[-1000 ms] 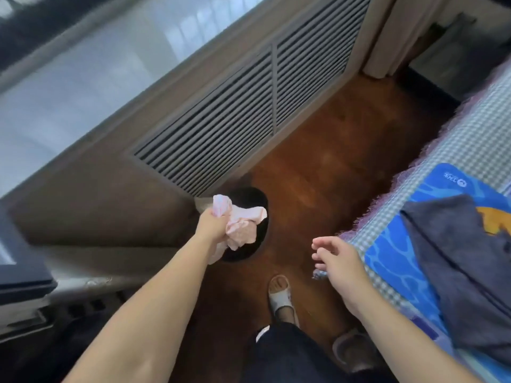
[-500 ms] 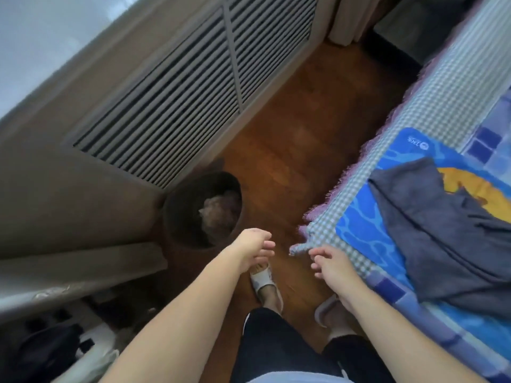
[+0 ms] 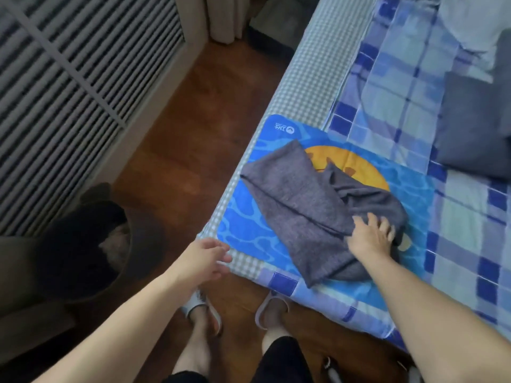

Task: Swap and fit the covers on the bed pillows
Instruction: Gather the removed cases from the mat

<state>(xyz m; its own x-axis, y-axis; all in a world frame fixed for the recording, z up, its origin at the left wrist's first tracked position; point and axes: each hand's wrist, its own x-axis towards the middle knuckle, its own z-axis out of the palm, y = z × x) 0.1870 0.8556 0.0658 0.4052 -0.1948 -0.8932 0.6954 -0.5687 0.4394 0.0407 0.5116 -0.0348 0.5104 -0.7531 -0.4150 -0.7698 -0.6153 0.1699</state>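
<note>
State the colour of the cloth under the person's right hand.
Plain dark grey cloth, seen best in the head view.

The right hand (image 3: 369, 236) lies on the grey cover (image 3: 298, 200) on the bed (image 3: 312, 67); the left hand (image 3: 203, 261) hovers loose-fingered at the bed's corner.

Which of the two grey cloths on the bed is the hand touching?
The near grey cloth, lying on the blue mat; the right hand rests on it. The other grey cloth lies untouched farther up the bed.

Cover (image 3: 309, 211) on mat (image 3: 249, 225) at bed (image 3: 312, 67) corner, bin (image 3: 83, 250) left
</note>
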